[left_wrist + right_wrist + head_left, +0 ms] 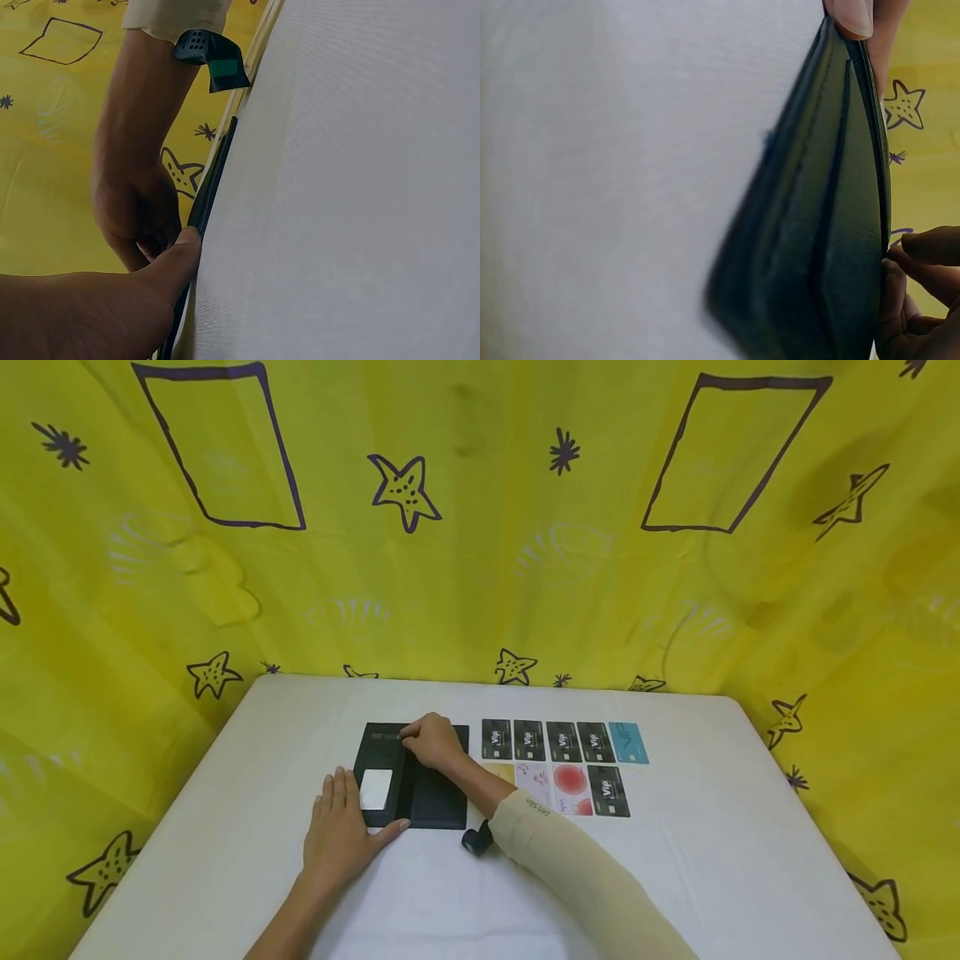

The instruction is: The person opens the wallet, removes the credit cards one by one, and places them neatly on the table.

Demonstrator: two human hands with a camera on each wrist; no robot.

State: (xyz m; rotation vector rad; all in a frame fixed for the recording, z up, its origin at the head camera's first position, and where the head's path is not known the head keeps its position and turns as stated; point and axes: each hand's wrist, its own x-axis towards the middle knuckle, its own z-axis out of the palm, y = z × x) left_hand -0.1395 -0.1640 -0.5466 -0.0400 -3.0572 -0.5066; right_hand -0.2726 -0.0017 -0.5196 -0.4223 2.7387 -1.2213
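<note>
A dark wallet [438,793] lies spread open on the white table, with card slots and a white rectangle [376,789] on its left panel. My left hand [339,827] lies along the wallet's left side, fingers straight and thumb on the bottom edge. At the upper part of the left panel, my right hand [433,742] has its fingers curled. In the right wrist view its thumb and fingers [926,247] pinch at the edge of a wallet panel [855,195]. Whether a card sits between those fingertips is hidden.
Right of the wallet, cards lie in two rows: several black "Vip" cards [497,740], a blue card [628,743], and a white card with red circles [572,785]. My right forearm partly covers the lower row. A yellow patterned curtain [465,568] hangs behind the table [712,860].
</note>
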